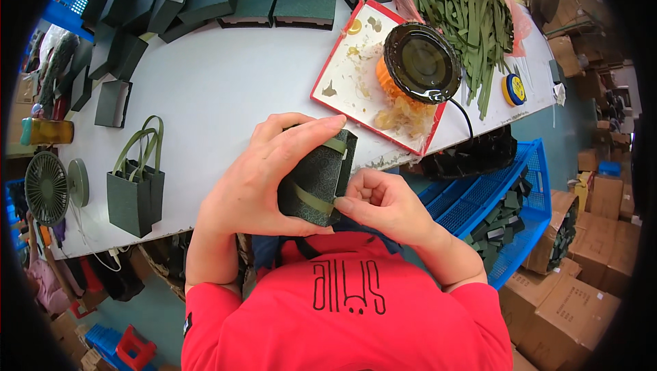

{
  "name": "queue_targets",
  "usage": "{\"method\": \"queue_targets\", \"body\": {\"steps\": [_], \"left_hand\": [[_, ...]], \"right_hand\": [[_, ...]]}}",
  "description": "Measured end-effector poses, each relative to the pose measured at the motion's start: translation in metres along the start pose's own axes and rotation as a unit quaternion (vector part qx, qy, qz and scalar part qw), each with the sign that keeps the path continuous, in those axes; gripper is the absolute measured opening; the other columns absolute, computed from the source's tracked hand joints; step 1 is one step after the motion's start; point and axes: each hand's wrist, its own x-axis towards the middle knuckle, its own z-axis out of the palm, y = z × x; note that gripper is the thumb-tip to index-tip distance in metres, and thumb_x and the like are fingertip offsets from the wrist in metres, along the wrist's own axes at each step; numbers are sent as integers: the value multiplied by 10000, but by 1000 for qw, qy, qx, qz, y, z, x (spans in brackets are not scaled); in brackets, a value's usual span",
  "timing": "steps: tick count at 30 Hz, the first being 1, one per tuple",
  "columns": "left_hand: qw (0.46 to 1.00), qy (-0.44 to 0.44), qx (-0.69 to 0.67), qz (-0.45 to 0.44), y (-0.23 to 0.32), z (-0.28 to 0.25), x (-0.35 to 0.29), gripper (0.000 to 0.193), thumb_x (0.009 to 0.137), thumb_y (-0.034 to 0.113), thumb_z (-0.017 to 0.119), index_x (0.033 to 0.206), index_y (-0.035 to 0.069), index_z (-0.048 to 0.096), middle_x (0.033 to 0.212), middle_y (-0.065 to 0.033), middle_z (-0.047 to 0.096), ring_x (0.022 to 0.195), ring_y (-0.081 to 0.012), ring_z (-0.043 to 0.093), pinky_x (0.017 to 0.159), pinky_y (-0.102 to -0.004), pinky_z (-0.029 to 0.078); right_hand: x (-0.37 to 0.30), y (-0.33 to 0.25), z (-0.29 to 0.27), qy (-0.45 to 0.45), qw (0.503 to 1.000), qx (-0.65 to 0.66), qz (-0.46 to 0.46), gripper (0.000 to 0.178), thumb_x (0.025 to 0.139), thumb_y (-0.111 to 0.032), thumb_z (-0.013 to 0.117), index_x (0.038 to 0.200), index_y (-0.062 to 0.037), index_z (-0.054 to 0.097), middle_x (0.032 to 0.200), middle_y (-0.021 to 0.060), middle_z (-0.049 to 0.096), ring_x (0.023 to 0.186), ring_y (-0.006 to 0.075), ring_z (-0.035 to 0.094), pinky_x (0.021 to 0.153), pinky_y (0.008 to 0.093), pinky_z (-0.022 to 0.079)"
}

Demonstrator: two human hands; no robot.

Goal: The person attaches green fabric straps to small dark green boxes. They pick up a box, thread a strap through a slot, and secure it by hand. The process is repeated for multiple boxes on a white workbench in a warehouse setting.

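Observation:
My left hand is wrapped round a small dark green box with a fine pattern, held tilted over the table's near edge. Its thumb lies along the lower side and its fingers reach over the far side. Two olive-green ribbon strips cross the box; the nearer ribbon runs to its right edge. There my right hand has its fingers curled and its thumb pressed at the ribbon's end. The fingertips hide just how that end sits on the box.
Beyond the box, an orange pot with a black rim and dark shiny liquid stands on a red-edged board. Green ribbons fill a pink bag. Dark boxes line the back; handled boxes stand left. A blue crate sits right.

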Motion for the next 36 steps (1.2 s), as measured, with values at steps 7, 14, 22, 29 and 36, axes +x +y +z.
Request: {"method": "queue_targets", "body": {"steps": [7, 14, 22, 29, 36], "left_hand": [[1000, -27, 8, 9, 0, -3, 1, 1029, 523, 204, 948, 1419, -3, 486, 1422, -152, 569, 1232, -343, 511, 1015, -422, 467], [998, -48, 23, 35, 3, 1, 1, 993, 544, 227, 941, 1411, 20, 504, 1394, -147, 595, 1209, -360, 519, 1009, -443, 450], [998, -28, 53, 14, 1, 2, -1, 992, 529, 213, 939, 1407, 45, 509, 1402, -130, 592, 1211, -363, 521, 1019, -450, 442], [998, 17, 59, 8, -5, 3, -2, 1053, 494, 181, 953, 1425, 36, 483, 1423, -146, 569, 1231, -357, 509, 1033, -447, 439], [996, 69, 43, 27, -5, 9, 1, 1041, 509, 206, 954, 1423, 39, 485, 1430, -146, 562, 1236, -352, 513, 1034, -448, 427]], "right_hand": [[2, -7, 2, -5, 997, -81, 15, 156, 932, -113, 683, 845, -32, 583, 759, -54, 557, 698, 11, 492, 612, 210, 408], [5, 2, -1, -8, 988, -151, 38, 237, 898, -170, 671, 768, 7, 582, 691, -15, 560, 657, 56, 485, 585, 270, 410], [4, -3, -6, -44, 997, -55, 30, 265, 996, -232, 632, 1061, 24, 616, 951, 73, 668, 845, 115, 613, 756, 282, 497], [-18, 33, -14, 225, 906, -77, -349, 147, 1011, -88, 588, 945, 26, 654, 741, 58, 651, 586, 119, 552, 548, 276, 441], [-29, 23, -10, -36, 995, -95, 20, 363, 1039, -251, 590, 809, 12, 690, 642, 49, 625, 524, 140, 555, 513, 272, 436]]}}
